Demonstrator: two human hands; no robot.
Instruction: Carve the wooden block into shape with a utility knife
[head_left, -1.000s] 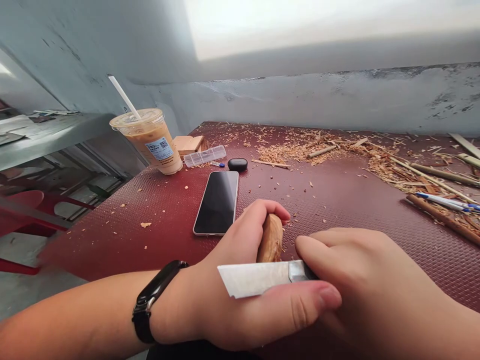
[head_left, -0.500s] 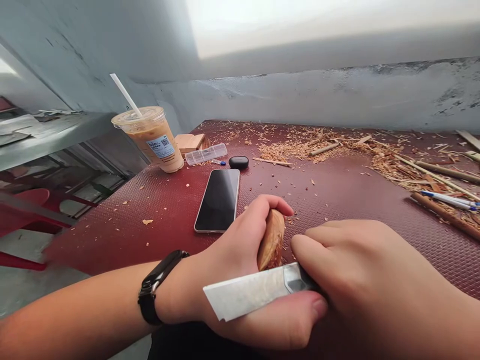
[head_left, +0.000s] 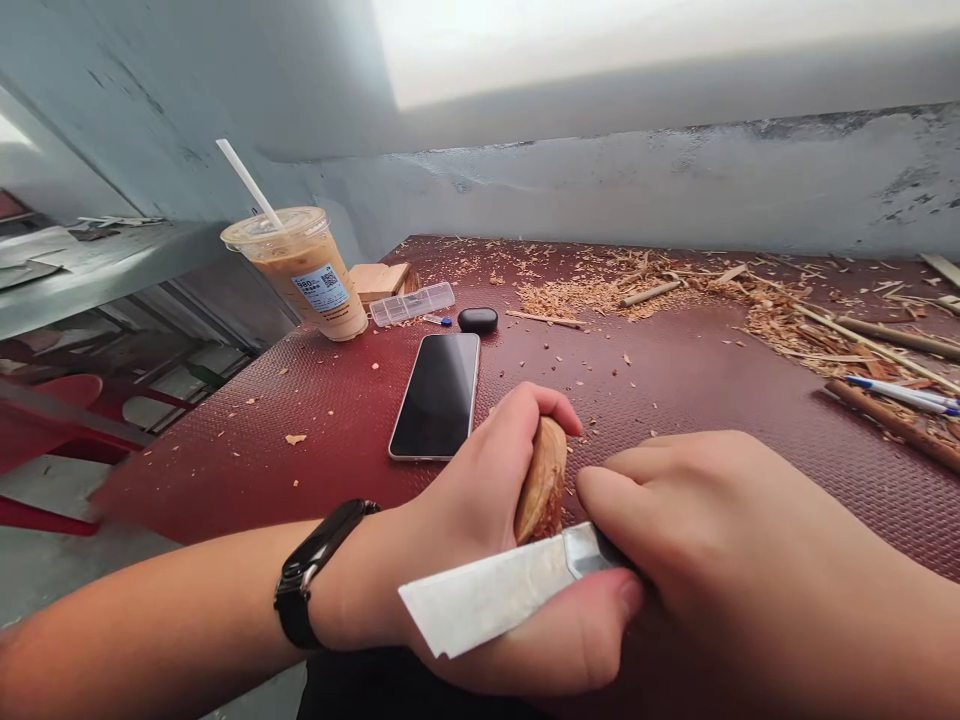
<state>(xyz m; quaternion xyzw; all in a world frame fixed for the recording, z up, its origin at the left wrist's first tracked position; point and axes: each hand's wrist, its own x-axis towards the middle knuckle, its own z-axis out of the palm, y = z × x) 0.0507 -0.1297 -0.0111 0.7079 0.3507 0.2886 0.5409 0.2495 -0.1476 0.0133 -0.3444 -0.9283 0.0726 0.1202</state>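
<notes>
My left hand (head_left: 480,520) is wrapped round a rounded piece of wood (head_left: 543,480), pale on its upper face and reddish brown on the lower side. In my closed right hand (head_left: 690,530) is a knife (head_left: 491,590) with a broad, angled blade; its dark handle is mostly hidden by my fingers. The blade points left and lies across my left hand, just below the wood. My left thumb stretches along under the blade, its tip close to the handle. The wood's lower end is hidden behind the blade.
A smartphone (head_left: 436,395) lies beyond my left hand on the dark red table (head_left: 225,450). Past it are a black earbud case (head_left: 478,320), a clear plastic box (head_left: 412,303), a wood block (head_left: 379,281) and a cup of iced coffee (head_left: 307,280). Shavings (head_left: 600,295), sticks and pens (head_left: 904,395) lie at the right.
The knife blade's tip has shifted slightly left and down, and my right hand has moved a little left. My left hand keeps its hold on the wood.
</notes>
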